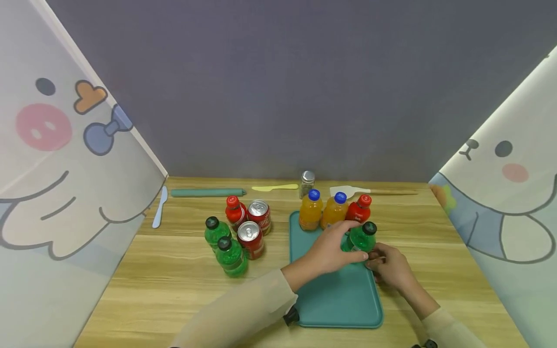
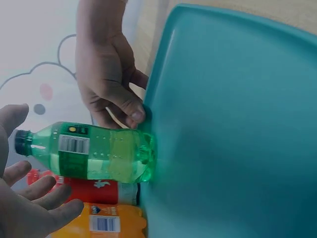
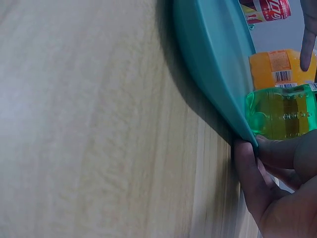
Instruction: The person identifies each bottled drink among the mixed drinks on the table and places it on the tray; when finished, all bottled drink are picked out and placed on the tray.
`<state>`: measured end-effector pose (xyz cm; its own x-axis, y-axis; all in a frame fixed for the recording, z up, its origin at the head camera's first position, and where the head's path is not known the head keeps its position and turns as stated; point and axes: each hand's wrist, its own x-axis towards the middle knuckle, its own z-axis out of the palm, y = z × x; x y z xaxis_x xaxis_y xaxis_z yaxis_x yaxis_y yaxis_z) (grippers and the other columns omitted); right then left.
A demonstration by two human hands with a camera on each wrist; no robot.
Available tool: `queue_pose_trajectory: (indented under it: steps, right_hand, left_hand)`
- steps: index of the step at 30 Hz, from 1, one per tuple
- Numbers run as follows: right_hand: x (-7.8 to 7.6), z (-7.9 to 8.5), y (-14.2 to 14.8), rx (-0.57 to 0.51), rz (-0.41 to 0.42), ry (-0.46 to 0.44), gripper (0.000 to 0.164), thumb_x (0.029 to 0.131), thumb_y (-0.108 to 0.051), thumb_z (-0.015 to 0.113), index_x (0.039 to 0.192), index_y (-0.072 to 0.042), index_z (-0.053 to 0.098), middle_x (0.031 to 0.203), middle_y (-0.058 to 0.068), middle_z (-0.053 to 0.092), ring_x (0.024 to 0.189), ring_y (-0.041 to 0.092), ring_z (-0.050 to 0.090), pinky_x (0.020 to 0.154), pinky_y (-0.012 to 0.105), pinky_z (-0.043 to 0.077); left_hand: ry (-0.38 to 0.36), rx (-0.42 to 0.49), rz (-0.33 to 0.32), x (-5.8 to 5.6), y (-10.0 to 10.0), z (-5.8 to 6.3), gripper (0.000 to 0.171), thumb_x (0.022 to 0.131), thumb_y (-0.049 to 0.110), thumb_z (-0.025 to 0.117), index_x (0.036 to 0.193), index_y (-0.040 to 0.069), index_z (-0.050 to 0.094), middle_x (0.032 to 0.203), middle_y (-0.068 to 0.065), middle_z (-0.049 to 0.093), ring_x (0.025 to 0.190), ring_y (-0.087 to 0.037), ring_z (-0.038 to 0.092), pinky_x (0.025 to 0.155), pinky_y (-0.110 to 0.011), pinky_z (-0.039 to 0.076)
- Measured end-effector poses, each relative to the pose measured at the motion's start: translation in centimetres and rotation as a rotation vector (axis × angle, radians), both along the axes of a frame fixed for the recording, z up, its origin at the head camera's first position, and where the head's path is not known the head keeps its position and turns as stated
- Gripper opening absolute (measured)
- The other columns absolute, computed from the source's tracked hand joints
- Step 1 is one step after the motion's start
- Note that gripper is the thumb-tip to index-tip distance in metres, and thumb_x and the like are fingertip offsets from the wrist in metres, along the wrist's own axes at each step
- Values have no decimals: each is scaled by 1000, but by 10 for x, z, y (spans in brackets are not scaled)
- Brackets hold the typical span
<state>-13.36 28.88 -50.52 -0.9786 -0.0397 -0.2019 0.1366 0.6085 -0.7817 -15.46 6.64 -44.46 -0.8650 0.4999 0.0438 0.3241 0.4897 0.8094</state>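
Observation:
A green soda bottle (image 2: 99, 152) with a black cap stands upright on the teal tray (image 1: 339, 309), near its right edge. Beside it, my left hand (image 1: 328, 249) has its fingers spread; the left wrist view shows a gap between them and the bottle. My right hand (image 1: 391, 268) pinches the tray's right rim between thumb and fingers, close to the bottle's base. Behind the green bottle, a red bottle (image 1: 359, 209) and two orange juice bottles (image 1: 311, 210) with blue caps stand in a row at the tray's far end.
Left of the tray stand two green bottles (image 1: 231, 258), a red bottle (image 1: 235, 212) and two red cans (image 1: 251, 240). Along the back lie a green rod (image 1: 208, 192), a yellow knife (image 1: 275, 187) and a white spatula (image 1: 348, 190), with a shaker (image 1: 307, 183). A pale blue knife (image 1: 160, 208) lies far left.

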Motion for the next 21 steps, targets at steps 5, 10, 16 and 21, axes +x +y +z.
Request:
queue_pose_trajectory:
  steps: [5, 10, 16, 21]
  right_hand:
    - [-1, 1, 0, 7, 6, -3, 27, 91, 0, 72, 117, 3, 65, 102, 19, 69, 68, 20, 67, 52, 33, 58]
    - [-2, 0, 0, -3, -1, -12, 27, 91, 0, 72, 117, 2, 65, 102, 18, 69, 70, 21, 67, 53, 33, 59]
    - [-2, -2, -1, -17, -6, -19, 31, 90, 1, 72, 120, 2, 65, 104, 19, 69, 74, 22, 68, 54, 34, 60]
    - [-2, -2, 1, -11, -1, -21, 33, 90, 2, 71, 122, 3, 63, 105, 19, 67, 74, 22, 67, 53, 34, 60]
  left_hand:
    - [8, 34, -3, 8, -13, 6, 67, 91, 48, 76, 149, 32, 48, 151, 13, 50, 138, -13, 50, 110, -42, 48]
    - [0, 77, 1, 20, -27, 14, 65, 91, 49, 76, 146, 29, 51, 145, 14, 53, 130, -11, 55, 104, -34, 51]
    - [-20, 166, 22, 38, -53, 25, 61, 90, 47, 78, 143, 30, 52, 140, 14, 55, 121, -6, 55, 99, -29, 51]
    - [6, 156, 58, 54, -79, 38, 59, 90, 49, 77, 141, 34, 53, 137, 14, 57, 119, -7, 57, 98, -29, 52]
